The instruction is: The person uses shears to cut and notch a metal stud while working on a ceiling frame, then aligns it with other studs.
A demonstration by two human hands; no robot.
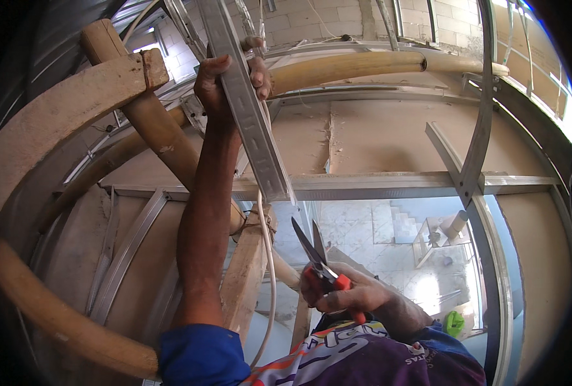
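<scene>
My left hand point(228, 77) is raised with fingers wrapped round a silver metal channel point(252, 135), held at a steep slant above the ceiling framework. My right hand point(353, 296), lower right of centre, holds metal snips point(318, 254) with red handles and dark, parted blades. The blade tips point up toward the channel's lower end, apart from it in the picture. A white cable point(267, 251) hangs just behind the channel and runs down past my right hand.
Bamboo poles point(73, 328) and wooden beams point(67, 112) cross at the left. Metal framing point(389, 183) and boards point(389, 135) lie ahead. Through an opening below me show a tiled floor point(376, 264), steps point(402, 225) and a green object point(454, 323). A curved strip point(485, 109) rises at the right.
</scene>
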